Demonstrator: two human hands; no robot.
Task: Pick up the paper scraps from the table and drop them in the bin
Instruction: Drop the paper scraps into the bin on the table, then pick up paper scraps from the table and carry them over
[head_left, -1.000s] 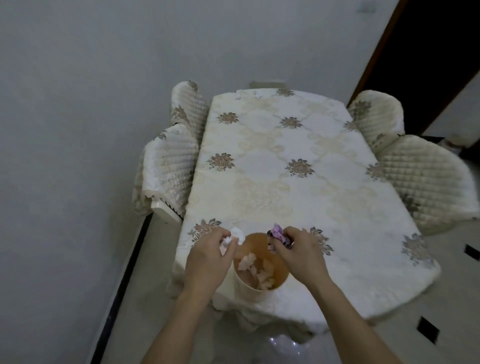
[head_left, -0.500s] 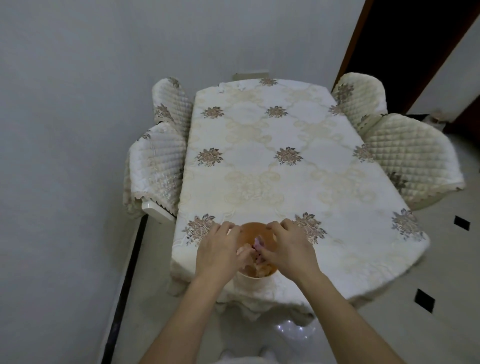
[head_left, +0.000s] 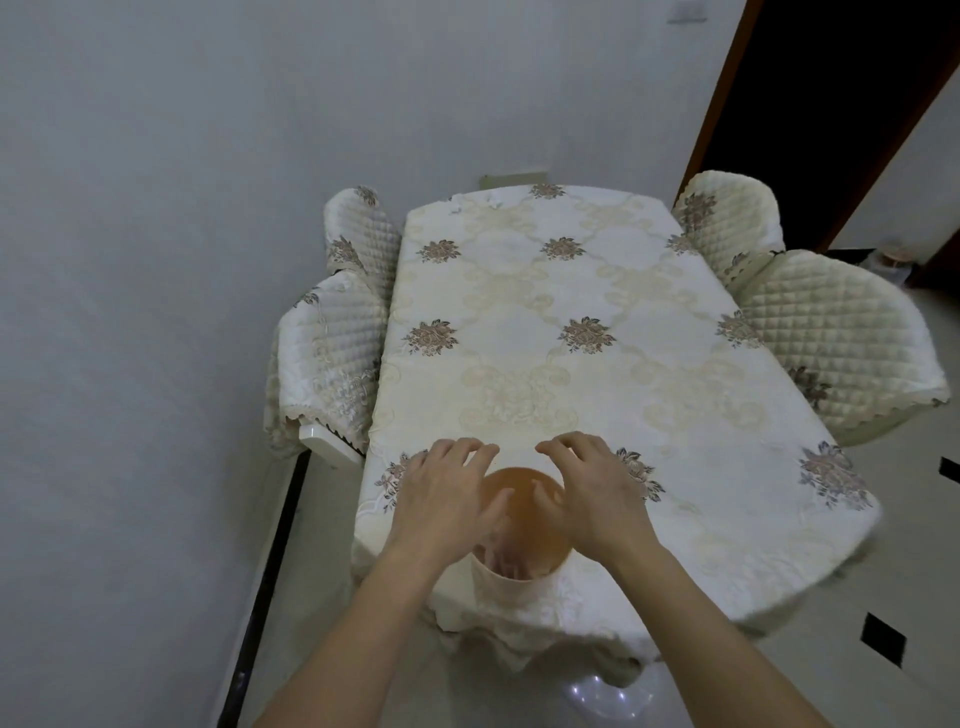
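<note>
A small round bin (head_left: 524, 584) with a cream wall and an orange inside stands at the near edge of the table (head_left: 597, 374). Crumpled paper scraps (head_left: 506, 564) lie at its bottom. My left hand (head_left: 447, 501) hovers over the bin's left rim with its fingers spread and holding nothing. Over the right rim is my right hand (head_left: 592, 491), fingers likewise loose and empty. No scraps show on the cream floral tablecloth.
Quilted cream chairs flank the table: one pair on the left (head_left: 332, 343), another on the right (head_left: 826, 332). A grey wall runs along the left. A dark doorway (head_left: 831, 104) lies at the back right. Tiled floor (head_left: 883, 649) with black insets surrounds the table.
Both hands held scraps over the bin a second ago, a white one left and a purple one right. They have let go; the fingers are now spread and empty above the bin.
</note>
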